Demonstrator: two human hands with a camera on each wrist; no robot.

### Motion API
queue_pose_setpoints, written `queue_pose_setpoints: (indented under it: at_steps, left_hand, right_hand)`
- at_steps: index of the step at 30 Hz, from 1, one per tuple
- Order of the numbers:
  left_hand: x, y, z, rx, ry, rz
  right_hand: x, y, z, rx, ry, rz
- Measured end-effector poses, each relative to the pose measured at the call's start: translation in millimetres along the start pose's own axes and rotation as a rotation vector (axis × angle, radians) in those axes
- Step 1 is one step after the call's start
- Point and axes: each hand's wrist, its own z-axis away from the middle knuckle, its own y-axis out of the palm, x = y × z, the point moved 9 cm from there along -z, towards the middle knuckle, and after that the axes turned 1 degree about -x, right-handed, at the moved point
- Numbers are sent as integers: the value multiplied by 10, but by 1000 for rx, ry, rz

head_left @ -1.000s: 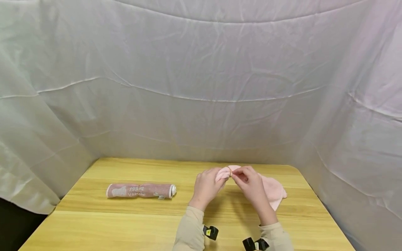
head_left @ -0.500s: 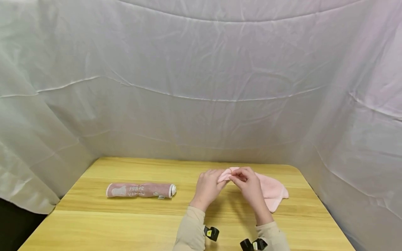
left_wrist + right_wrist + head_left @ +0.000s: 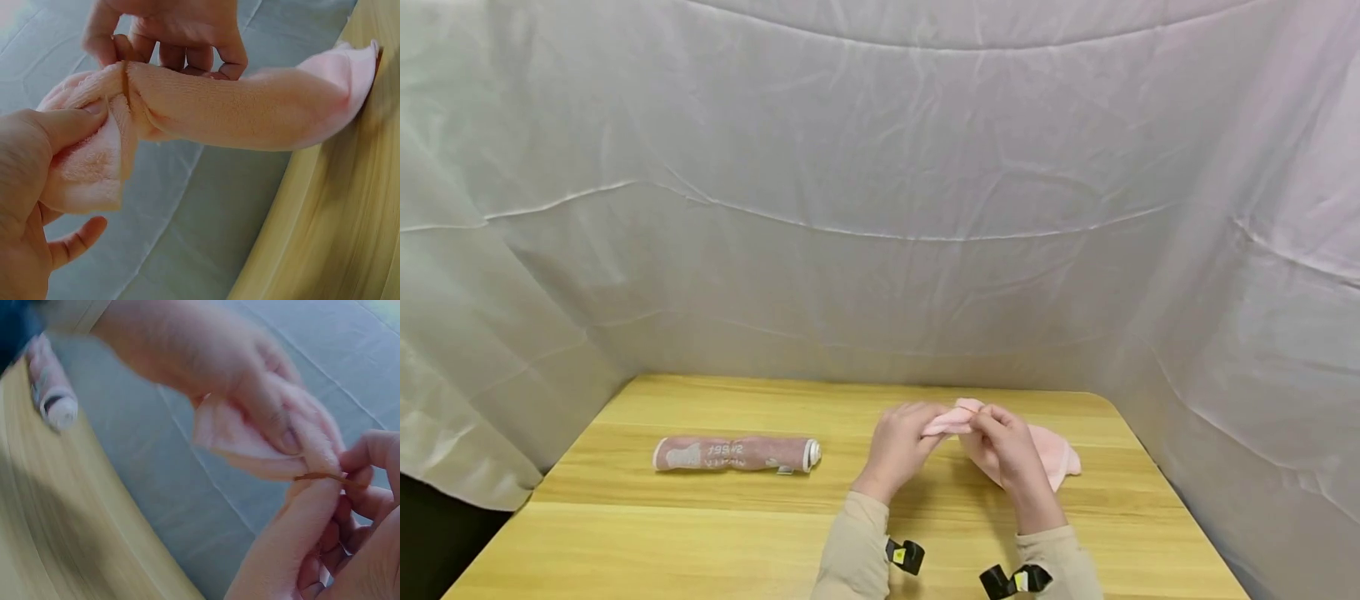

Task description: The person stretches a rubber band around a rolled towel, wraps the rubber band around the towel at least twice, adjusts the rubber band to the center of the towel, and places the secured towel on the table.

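Note:
A pink plush towel [image 3: 1054,454] is bunched lengthwise and held up above the table, its far end drooping to the wood. My left hand [image 3: 895,446] grips the gathered end, thumb on top of the folds in the left wrist view. Around the towel, just past that thumb, runs a thin brown rubber band [image 3: 125,84]. My right hand [image 3: 1011,454] pinches the band between thumb and index finger, stretching a bit of it out from the towel in the right wrist view. Its other fingers curl along the towel's side.
A rolled mauve towel [image 3: 730,455] with white lettering and a white edge lies on the left of the wooden table [image 3: 700,550]. Pale grey curtains [image 3: 880,292] hang behind the table and at both sides.
My right hand first shifts slightly left, then moves right, away from the left hand, with the band. More pink towel shows between the hands. The mauve roll stays put.

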Motion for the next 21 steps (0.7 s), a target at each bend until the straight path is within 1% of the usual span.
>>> queue_pose_setpoints:
  at_steps: [1, 3, 6, 10, 13, 15, 17, 19, 21]
  left_hand:
    - [-29, 1, -4, 1, 21, 13]
    - [-86, 11, -10, 14, 56, 37]
    - [-161, 51, -17, 71, 83, 35]
    - [-271, 103, -22, 180, 114, 20]
    - [-324, 93, -38, 234, 122, 50]
    - [-312, 70, -55, 247, 85, 90]
    - [-254, 43, -70, 230, 15, 137]
    - [-172, 3, -75, 181, -64, 148]
    - [-85, -51, -70, 106, -135, 113]
  right_hand:
    - [18, -41, 3, -68, -15, 55]
    - [38, -113, 19, -194, -8, 122]
    - [52, -196, 44, -299, 27, 151]
    - [54, -302, 59, -371, 69, 156]
    - [66, -370, 50, -398, 81, 204]
    - [84, -401, 39, -400, 69, 272]
    - [146, -410, 34, -402, 12, 392]
    - [231, -373, 43, -400, -70, 566]
    - [320, -278, 69, -389, -161, 754]
